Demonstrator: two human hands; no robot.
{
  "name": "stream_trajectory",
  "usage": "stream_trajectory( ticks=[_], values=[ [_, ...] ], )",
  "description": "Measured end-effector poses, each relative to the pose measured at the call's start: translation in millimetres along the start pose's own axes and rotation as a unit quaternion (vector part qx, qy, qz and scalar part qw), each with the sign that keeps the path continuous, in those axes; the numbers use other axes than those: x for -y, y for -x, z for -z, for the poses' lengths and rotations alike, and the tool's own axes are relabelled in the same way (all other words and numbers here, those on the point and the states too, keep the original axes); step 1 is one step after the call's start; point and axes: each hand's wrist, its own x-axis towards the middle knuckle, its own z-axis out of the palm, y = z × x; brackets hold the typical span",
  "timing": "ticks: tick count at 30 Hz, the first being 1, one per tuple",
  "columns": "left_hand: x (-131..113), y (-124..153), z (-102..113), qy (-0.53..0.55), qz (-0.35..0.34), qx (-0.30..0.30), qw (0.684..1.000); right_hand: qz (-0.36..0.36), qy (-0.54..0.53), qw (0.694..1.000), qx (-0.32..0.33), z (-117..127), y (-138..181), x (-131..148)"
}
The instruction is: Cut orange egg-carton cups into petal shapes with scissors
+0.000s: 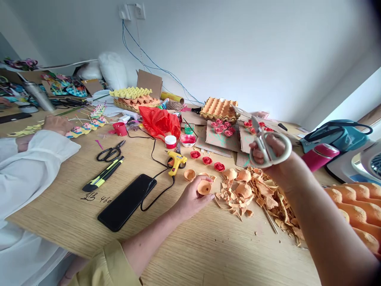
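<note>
Between the fingers and thumb of my left hand (193, 198) is an orange egg-carton cup (204, 187), its hollow facing up. My right hand (275, 149) is raised over the table, wrapped round the white handles of a pair of scissors (258, 128); the blades point up and away from the cup. Beside my left hand sit another orange cup (189, 174) and a partly hidden one. Cut cups (244, 190) and torn carton scraps (272, 198) lie to the right. Red paper roses (219, 166) stand in a row just beyond.
A yellow glue gun (176, 162), black phone (126, 202), box cutter (102, 174) and black scissors (111, 153) lie to the left. An orange egg tray (357, 202) and pink bottle (320, 156) are at right. A co-worker's hand (59, 124) rests far left.
</note>
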Motion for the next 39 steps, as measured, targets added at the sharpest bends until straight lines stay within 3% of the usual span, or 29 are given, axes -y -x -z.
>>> stream_trajectory(
  ticks=[6,8,13,19,24,27,30,34,39],
  values=[
    [-5.7,1.1,-0.2,-0.020,0.005,0.013,1.000,-0.050,0.017,0.998,0.019,-30.4,-28.5,30.0],
    [-8.5,1.7,-0.9,-0.015,0.014,0.013,1.000,-0.034,0.024,0.999,0.006,-38.2,-40.6,38.0],
    [-10.6,2.1,-1.8,0.018,0.020,0.017,0.999,-0.057,0.053,0.997,0.015,-40.9,-48.6,31.6],
    [-4.1,1.1,0.0,0.052,0.009,0.035,0.998,-0.012,0.110,0.993,0.041,-34.2,-2.2,0.0],
    [-4.5,2.7,0.9,0.027,-0.008,0.041,0.999,-0.109,0.207,0.970,0.064,-21.6,67.4,-47.0],
    [-7.0,3.1,1.1,-0.014,-0.026,0.042,0.999,-0.132,0.211,0.966,0.069,-12.1,95.4,-75.1],
    [-8.0,2.6,0.7,-0.049,-0.043,0.022,0.998,-0.145,0.186,0.970,0.054,-7.7,110.0,-95.0],
    [-5.0,2.0,-0.8,-0.037,-0.030,0.020,0.999,-0.112,0.176,0.978,0.028,-8.4,119.7,-108.0],
    [-2.1,2.4,-0.6,-0.008,-0.024,0.049,0.998,-0.044,0.305,0.949,0.058,-6.9,125.6,-113.2]
  ],
)
